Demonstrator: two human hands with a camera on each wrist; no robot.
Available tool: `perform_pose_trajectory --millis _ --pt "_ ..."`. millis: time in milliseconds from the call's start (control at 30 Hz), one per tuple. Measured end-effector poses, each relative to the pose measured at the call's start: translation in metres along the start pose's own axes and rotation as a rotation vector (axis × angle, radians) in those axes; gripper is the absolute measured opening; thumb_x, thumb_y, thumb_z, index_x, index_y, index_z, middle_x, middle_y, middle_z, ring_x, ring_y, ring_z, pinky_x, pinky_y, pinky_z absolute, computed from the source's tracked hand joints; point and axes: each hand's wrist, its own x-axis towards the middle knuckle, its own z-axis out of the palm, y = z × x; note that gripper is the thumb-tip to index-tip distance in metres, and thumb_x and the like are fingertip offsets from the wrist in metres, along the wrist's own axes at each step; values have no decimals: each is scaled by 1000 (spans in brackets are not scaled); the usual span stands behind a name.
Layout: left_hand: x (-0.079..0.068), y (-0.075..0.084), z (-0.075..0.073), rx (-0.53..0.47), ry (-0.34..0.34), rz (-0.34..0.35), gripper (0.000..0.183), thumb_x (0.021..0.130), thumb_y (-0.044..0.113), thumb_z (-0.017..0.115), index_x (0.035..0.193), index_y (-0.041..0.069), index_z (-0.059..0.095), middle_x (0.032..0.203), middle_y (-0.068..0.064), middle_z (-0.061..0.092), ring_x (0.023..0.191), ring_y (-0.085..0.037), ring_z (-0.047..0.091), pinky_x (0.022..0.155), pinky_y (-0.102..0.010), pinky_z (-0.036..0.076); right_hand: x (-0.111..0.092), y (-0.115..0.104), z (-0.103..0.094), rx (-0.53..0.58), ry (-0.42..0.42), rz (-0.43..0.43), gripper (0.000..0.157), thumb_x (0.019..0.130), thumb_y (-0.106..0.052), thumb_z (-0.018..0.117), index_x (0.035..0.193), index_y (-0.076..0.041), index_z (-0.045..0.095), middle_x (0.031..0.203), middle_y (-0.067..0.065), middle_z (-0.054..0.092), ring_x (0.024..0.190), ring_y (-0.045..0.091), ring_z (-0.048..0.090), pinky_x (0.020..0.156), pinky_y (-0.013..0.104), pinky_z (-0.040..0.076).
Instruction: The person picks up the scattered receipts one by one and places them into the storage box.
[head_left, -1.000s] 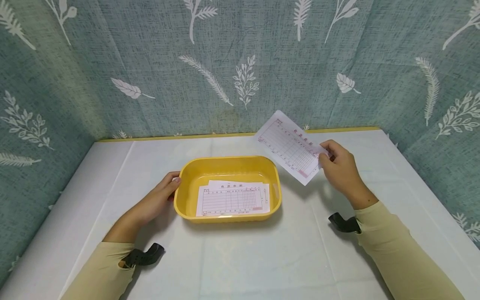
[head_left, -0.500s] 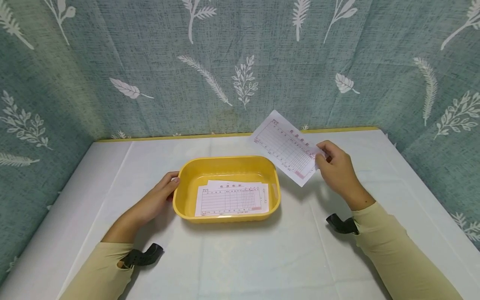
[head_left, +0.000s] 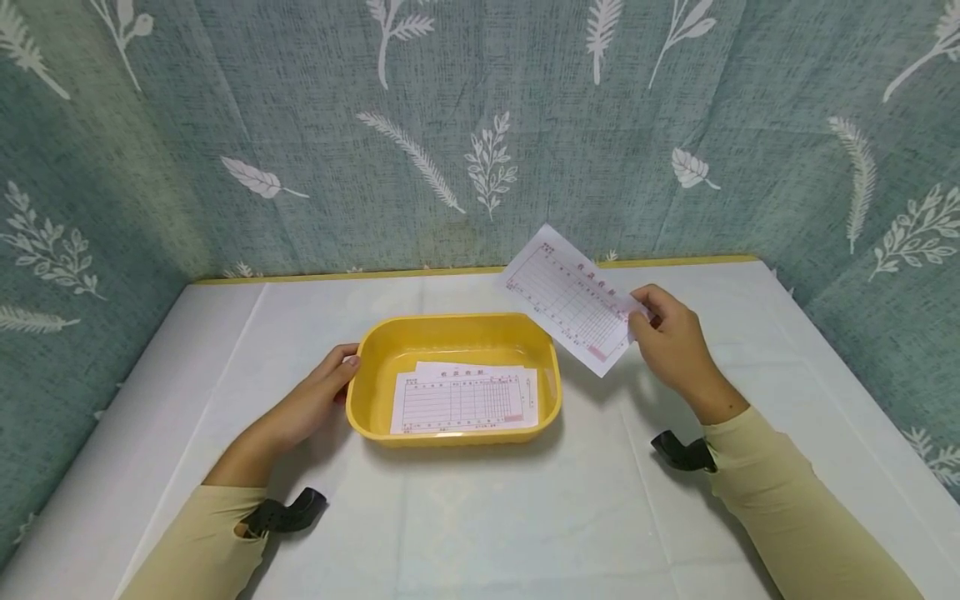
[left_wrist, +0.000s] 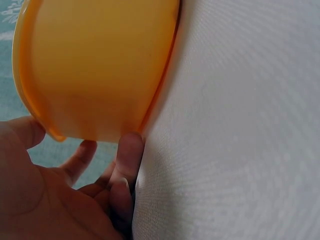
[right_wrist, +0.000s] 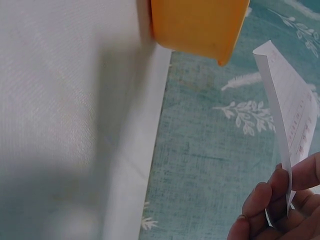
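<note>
A yellow plastic basket point(head_left: 457, 333) stands on the white-covered table, with several printed receipt slips point(head_left: 457, 404) lying in a loose stack inside it. At the basket's left end, my left hand point(head_left: 318, 392) holds it, thumb at the rim and fingers against the outer wall, as the left wrist view shows. My right hand point(head_left: 671, 342) pinches another receipt slip point(head_left: 573, 300) by its right end between thumb and fingers. This slip is tilted and raised above the table, its left part just behind the basket's back right corner. In the right wrist view the held slip point(right_wrist: 290, 100) curves slightly lengthwise.
A white cloth point(head_left: 480, 517) covers the table, with a yellow strip point(head_left: 337, 274) along its back edge. Teal fabric point(head_left: 315, 108) with white leaf prints surrounds the back and sides. Black wrist-worn mounts point(head_left: 288, 510) stick out by both sleeves.
My right hand has moved slightly left with the pinched slip, which has come nearer the basket and dipped a little. My left hand and the basket have stayed nearly still.
</note>
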Motion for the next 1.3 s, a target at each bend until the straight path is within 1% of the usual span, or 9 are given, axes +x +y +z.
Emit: perform_pose_trajectory --millis 100,300,367,533,700,833,1000,1100,1300 --pt "0 1 -1 0 1 -4 56 108 50 26 150 12 30 135 -16 49 110 -25 46 96 -33 36 0 -1 0 8 -3 0 23 100 -9 44 113 2 60 107 20 66 77 24 51 57 24 41" --pt "0 2 0 -9 -4 9 56 109 47 26 150 10 29 136 -16 49 109 -23 47 96 -34 37 -3 -3 1 7 -13 -1 23 100 -10 44 113 0 61 104 18 67 74 24 50 55 25 40" --pt "-1 1 1 -6 -1 4 56 109 48 26 151 11 29 136 -16 49 109 -22 48 96 -34 37 -3 -3 1 13 -17 -6 23 100 -9 44 113 -1 61 104 18 67 75 23 50 55 25 40" --pt "0 0 2 2 -5 -8 57 108 50 26 150 12 30 135 -15 49 110 -24 47 97 -35 37 -5 -3 2 14 -21 -8 22 100 -9 45 112 -1 62 103 17 67 74 22 49 54 25 39" --pt "0 -1 1 7 -3 -3 58 108 51 25 150 11 30 135 -16 49 110 -25 47 97 -34 37 -5 -4 3 17 -26 -19 20 100 -8 46 110 -1 62 100 16 68 71 21 49 54 24 39" --pt "1 -3 2 3 -2 -1 57 108 50 26 149 11 30 132 -16 49 109 -25 46 96 -34 36 -5 -4 3 13 -20 -32 20 99 -7 47 110 -1 62 98 16 68 71 20 49 54 24 39" --pt "0 -2 2 -1 -5 -7 57 108 51 26 150 12 30 136 -15 50 111 -24 48 97 -35 37 -6 -6 2 8 -18 -48 20 99 -7 48 111 0 63 97 16 68 71 20 49 54 24 38" --pt "0 0 1 0 4 11 57 108 49 26 150 11 30 136 -16 50 110 -23 49 97 -34 38 -5 -8 3 3 -9 -61 20 98 -6 48 111 0 63 99 16 68 71 21 49 54 23 38" --pt "-1 1 0 4 0 16 56 109 47 26 150 10 30 136 -16 49 110 -22 48 97 -33 38 -7 -12 2 -1 2 -51 20 99 -7 49 112 0 63 101 18 67 70 21 49 53 23 38"
